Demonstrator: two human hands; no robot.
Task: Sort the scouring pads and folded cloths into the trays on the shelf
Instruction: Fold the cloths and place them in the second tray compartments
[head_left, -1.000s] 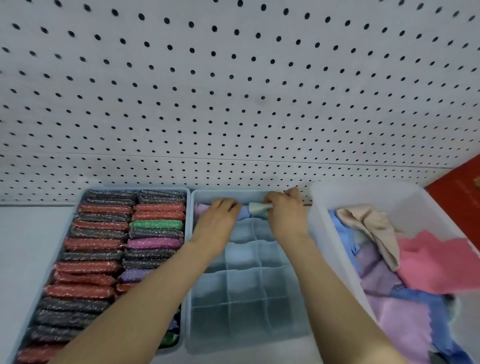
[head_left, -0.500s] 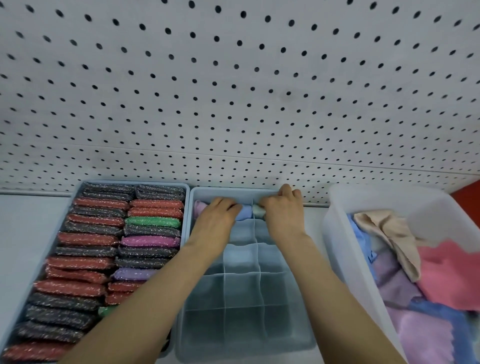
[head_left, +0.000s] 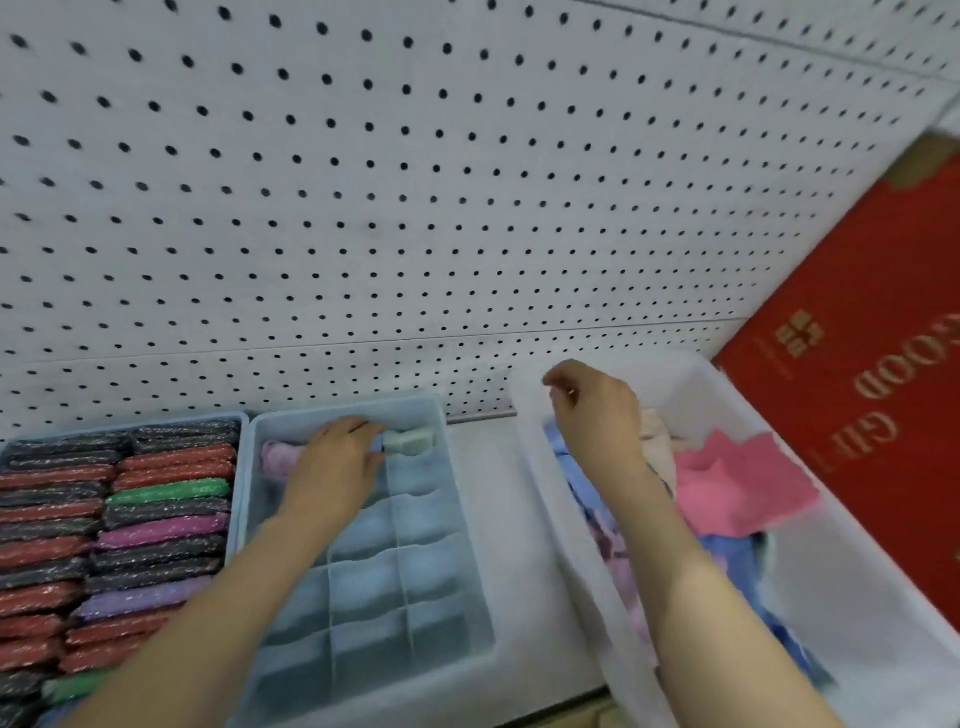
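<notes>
A blue divided tray (head_left: 457, 525) stands in the middle of the shelf. In its back row lie a folded pink cloth (head_left: 278, 454) and a pale green cloth (head_left: 410, 441); a blue one between them is mostly hidden. My left hand (head_left: 337, 467) rests on that back row with its fingers stretched over the cloths. My right hand (head_left: 597, 410) hovers above the back of a clear bin (head_left: 566, 525) of loose cloths, fingers loosely curled and holding nothing. A pink cloth (head_left: 743, 483) lies on top in the bin. The left tray (head_left: 239, 467) is packed with glittery scouring pads (head_left: 156, 514).
A white pegboard wall (head_left: 415, 208) rises right behind the trays. A red gift box (head_left: 857, 395) leans at the right behind the bin. A strip of white shelf (head_left: 498, 499) shows between the divided tray and the bin.
My right hand has let go of the pale green cloth in the tray's back row and moved right, over the clear bin. The view has swung to the right.
</notes>
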